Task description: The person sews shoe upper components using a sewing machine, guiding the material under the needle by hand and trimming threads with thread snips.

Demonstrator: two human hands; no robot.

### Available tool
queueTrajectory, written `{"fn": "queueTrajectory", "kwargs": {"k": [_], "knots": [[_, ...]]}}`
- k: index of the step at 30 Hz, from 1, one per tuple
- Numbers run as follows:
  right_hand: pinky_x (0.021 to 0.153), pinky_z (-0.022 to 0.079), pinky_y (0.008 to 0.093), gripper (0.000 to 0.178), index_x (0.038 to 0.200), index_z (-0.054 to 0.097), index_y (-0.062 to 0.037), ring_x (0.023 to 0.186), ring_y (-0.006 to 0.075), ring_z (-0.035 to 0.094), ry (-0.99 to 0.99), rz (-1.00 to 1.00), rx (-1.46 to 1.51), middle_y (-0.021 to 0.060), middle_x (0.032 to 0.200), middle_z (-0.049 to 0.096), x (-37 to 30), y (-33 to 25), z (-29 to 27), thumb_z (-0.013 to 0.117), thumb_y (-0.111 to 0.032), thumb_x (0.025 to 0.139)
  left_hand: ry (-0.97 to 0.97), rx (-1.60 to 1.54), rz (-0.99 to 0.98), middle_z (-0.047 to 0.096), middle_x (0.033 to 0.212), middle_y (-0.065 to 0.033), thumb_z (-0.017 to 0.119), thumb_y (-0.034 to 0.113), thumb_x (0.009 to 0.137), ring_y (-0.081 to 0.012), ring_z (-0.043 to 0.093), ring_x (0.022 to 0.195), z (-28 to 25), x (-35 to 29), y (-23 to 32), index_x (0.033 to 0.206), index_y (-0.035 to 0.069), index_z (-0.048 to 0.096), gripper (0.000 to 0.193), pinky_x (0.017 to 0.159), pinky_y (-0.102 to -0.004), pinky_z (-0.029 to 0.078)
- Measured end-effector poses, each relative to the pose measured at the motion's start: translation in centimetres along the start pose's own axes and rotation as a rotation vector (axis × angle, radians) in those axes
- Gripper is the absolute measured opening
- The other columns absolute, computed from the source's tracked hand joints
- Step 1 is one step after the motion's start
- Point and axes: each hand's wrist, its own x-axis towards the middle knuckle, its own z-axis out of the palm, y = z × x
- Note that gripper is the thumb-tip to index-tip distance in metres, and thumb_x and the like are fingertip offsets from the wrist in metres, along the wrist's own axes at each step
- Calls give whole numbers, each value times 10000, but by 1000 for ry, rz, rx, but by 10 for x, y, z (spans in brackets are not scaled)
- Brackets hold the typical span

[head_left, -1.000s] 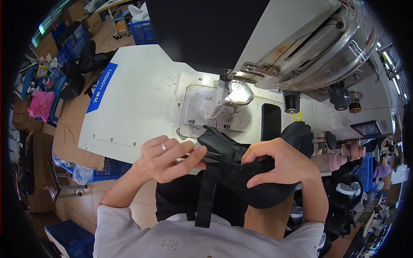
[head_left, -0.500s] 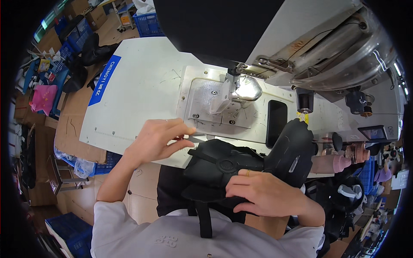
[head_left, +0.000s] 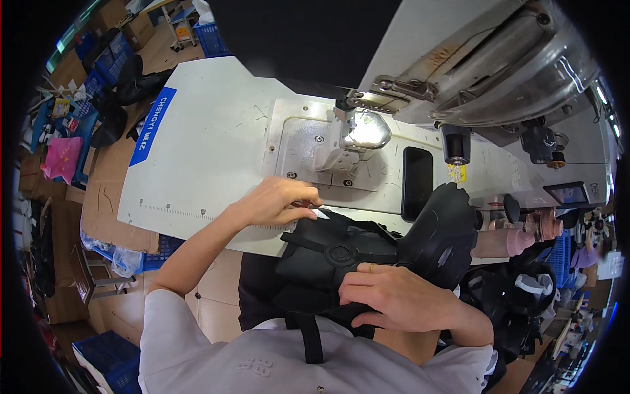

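Observation:
My left hand (head_left: 281, 200) is closed around a small tool with a pale, pointed metal tip (head_left: 320, 213); the fingers hide most of it. The tip is at the upper left edge of a black padded piece (head_left: 308, 257) with straps and a round disc. My right hand (head_left: 400, 295) lies over the near right part of this piece, fingers curled onto it. A curved black shell (head_left: 438, 233) with a scalloped top rises at its right side. One black strap (head_left: 312, 338) hangs down over my shirt. The padded piece lies at the table's front edge, above my lap.
Beyond my hands stands a sewing machine with a lit needle area (head_left: 366, 130) and a metal bed plate (head_left: 295, 141). A black phone (head_left: 417, 184) lies on the white table (head_left: 203, 131), among loose thread ends. Pink bottles (head_left: 502, 243) stand right; blue crates (head_left: 108, 361) are lower left.
My left hand has moved right with the tool, bringing its tip over the padded piece's upper edge. My right hand stays on the piece. The whole view has shifted slightly.

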Motion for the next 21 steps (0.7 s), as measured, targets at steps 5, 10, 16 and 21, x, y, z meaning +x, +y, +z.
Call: {"fn": "queueTrajectory", "kwargs": {"k": [5,10,16,21], "knots": [[797,507,364,333,947,602,-45,958,254,560,-3,3,26,50,965,569,-1,2,-4,802,-137,697,14,154,48,679,835,-61,723,188,856,-184,643,696,-3,-3,2,949,46,667,178,624,-298,501],[811,489,397,342,998,620,-31,984,300,569,110,31,66,85,986,594,-5,17,-18,769,-226,761,453,-54,-159,666,798,-53,767,120,814,-159,587,607,-37,-20,46,1004,58,680,218,527,-278,443],[855,479,296,425,1023,663,14,956,185,641,183,156,247,85,977,680,-7,53,-67,837,-220,714,744,337,265,645,777,-34,832,238,727,-135,535,553,-41,-53,72,1028,52,673,387,485,-243,403],[918,466,285,403,983,654,35,1002,165,629,145,227,343,71,1048,678,-7,60,-70,872,-128,685,761,615,371,641,795,1,830,324,673,-100,522,551,-29,-45,67,1019,98,693,435,476,-221,373]]}}
